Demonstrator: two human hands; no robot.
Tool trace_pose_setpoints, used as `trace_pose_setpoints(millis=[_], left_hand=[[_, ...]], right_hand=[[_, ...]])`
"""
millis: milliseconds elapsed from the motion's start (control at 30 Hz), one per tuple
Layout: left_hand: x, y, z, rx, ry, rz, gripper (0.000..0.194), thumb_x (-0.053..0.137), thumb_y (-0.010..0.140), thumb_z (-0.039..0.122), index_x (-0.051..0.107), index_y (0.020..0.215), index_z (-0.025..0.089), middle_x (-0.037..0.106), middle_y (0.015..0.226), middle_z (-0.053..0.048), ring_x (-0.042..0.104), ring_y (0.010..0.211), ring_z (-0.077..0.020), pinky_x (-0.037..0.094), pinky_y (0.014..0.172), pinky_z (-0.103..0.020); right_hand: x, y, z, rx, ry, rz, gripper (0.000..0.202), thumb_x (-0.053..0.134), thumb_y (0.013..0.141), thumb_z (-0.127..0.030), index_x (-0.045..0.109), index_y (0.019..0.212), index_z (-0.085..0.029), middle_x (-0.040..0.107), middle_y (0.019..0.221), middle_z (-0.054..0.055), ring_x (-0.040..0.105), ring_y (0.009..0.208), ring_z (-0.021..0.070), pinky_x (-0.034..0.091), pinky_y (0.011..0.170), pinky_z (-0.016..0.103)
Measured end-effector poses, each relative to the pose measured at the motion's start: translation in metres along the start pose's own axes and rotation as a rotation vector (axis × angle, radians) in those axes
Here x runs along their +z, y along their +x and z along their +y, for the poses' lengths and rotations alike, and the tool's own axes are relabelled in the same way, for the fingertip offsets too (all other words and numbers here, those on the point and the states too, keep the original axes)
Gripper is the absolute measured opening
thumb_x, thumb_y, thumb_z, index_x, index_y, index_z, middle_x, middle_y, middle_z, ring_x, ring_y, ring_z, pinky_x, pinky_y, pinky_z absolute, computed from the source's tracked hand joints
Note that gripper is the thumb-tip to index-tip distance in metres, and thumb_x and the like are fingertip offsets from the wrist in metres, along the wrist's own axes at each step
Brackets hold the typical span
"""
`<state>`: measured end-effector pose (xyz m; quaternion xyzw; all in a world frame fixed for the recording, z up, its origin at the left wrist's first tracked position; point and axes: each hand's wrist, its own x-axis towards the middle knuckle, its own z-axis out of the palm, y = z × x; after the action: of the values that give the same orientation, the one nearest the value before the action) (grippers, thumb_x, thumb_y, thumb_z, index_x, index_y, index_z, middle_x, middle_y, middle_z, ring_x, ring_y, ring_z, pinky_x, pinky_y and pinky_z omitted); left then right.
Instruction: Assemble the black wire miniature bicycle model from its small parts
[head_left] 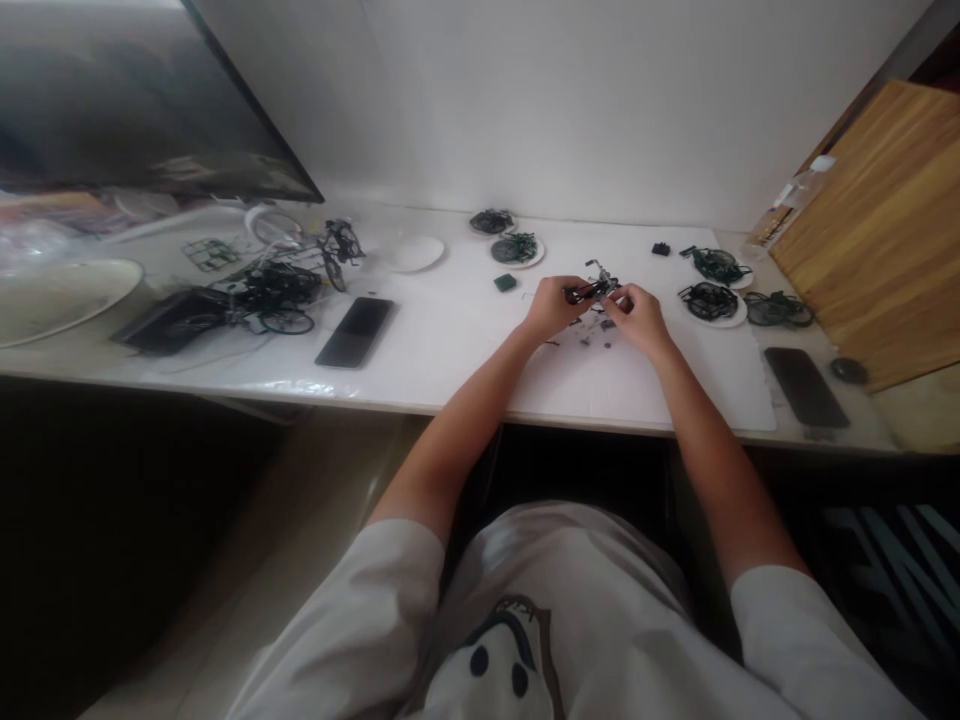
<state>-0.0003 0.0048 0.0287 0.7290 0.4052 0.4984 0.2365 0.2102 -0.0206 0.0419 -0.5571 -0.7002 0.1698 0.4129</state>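
Both hands meet over a white sheet (480, 350) on the table. Between them is a small dark model bicycle (600, 280), partly assembled, its handlebar end pointing up and away. My left hand (555, 305) pinches the model's left part, fingers closed. My right hand (637, 312) has its thumb and fingertips closed on the right side of the same model. The fingers hide much of its frame. Several tiny loose parts (586, 341) lie just below the hands. A small dark green block (505, 283) sits to the left of my left hand.
Plates of dark parts stand at the back (517, 250) and right (714, 304). Model bicycles (277, 295) and a phone (355, 332) are on the left. Another phone (807, 387), a plastic bottle (787, 208) and a wooden board (885, 230) border the right; a monitor (150, 100) stands left.
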Motion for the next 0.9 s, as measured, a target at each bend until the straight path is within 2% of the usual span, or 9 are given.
trace_pose_setpoints(millis=[133, 367, 433, 567, 733, 900], left_hand=[[-0.0004, -0.0001, 0.0015, 0.002, 0.018, -0.009, 0.017, 0.081, 0.082, 0.030, 0.084, 0.093, 0.016, 0.077, 0.079, -0.007, 0.060, 0.069, -0.0161, 0.044, 0.068, -0.029], [-0.0001, -0.0004, -0.0006, -0.016, -0.031, 0.000, 0.018, 0.083, 0.082, 0.031, 0.083, 0.092, 0.016, 0.077, 0.078, -0.007, 0.060, 0.068, -0.0155, 0.045, 0.067, -0.029], [-0.0002, -0.0005, -0.0009, -0.012, -0.040, 0.002, 0.018, 0.082, 0.082, 0.032, 0.082, 0.091, 0.016, 0.077, 0.079, -0.007, 0.061, 0.069, -0.0158, 0.045, 0.067, -0.029], [-0.0011, -0.0005, -0.0002, -0.014, -0.039, -0.005, 0.019, 0.081, 0.082, 0.033, 0.082, 0.092, 0.017, 0.077, 0.080, -0.008, 0.062, 0.071, -0.0166, 0.045, 0.066, -0.028], [-0.0017, -0.0007, -0.0005, -0.014, -0.023, -0.004, 0.020, 0.081, 0.082, 0.034, 0.083, 0.093, 0.017, 0.078, 0.080, -0.008, 0.061, 0.069, -0.0164, 0.045, 0.065, -0.029], [-0.0005, -0.0001, -0.0044, 0.004, -0.022, 0.008, 0.020, 0.081, 0.082, 0.031, 0.084, 0.095, 0.016, 0.079, 0.082, -0.008, 0.061, 0.067, -0.0149, 0.046, 0.066, -0.028]], right_hand=[[-0.0009, 0.0006, -0.0009, -0.001, -0.011, -0.006, 0.027, 0.077, 0.091, -0.047, 0.067, 0.086, -0.023, 0.063, 0.070, 0.001, 0.054, 0.066, 0.0188, 0.043, 0.069, 0.034], [0.0011, 0.0023, 0.0031, -0.071, 0.015, -0.035, 0.049, 0.056, 0.101, -0.065, 0.072, 0.085, -0.022, 0.072, 0.079, 0.008, 0.062, 0.076, 0.0248, 0.045, 0.073, 0.037], [0.0013, 0.0014, 0.0025, -0.042, 0.018, -0.017, 0.043, 0.064, 0.097, -0.063, 0.071, 0.088, -0.022, 0.070, 0.077, 0.007, 0.059, 0.071, 0.0230, 0.045, 0.071, 0.037], [0.0020, -0.0002, 0.0002, 0.004, 0.017, 0.000, 0.026, 0.076, 0.092, -0.048, 0.067, 0.089, -0.024, 0.063, 0.071, 0.002, 0.055, 0.066, 0.0199, 0.044, 0.069, 0.035], [0.0029, 0.0012, 0.0003, -0.016, 0.019, -0.009, 0.024, 0.071, 0.097, -0.044, 0.066, 0.087, -0.023, 0.067, 0.077, 0.005, 0.059, 0.073, 0.0217, 0.047, 0.077, 0.037], [0.0020, 0.0039, 0.0040, -0.091, 0.007, -0.066, 0.036, 0.059, 0.104, -0.051, 0.074, 0.091, -0.021, 0.072, 0.079, 0.009, 0.062, 0.077, 0.0249, 0.047, 0.081, 0.038]])
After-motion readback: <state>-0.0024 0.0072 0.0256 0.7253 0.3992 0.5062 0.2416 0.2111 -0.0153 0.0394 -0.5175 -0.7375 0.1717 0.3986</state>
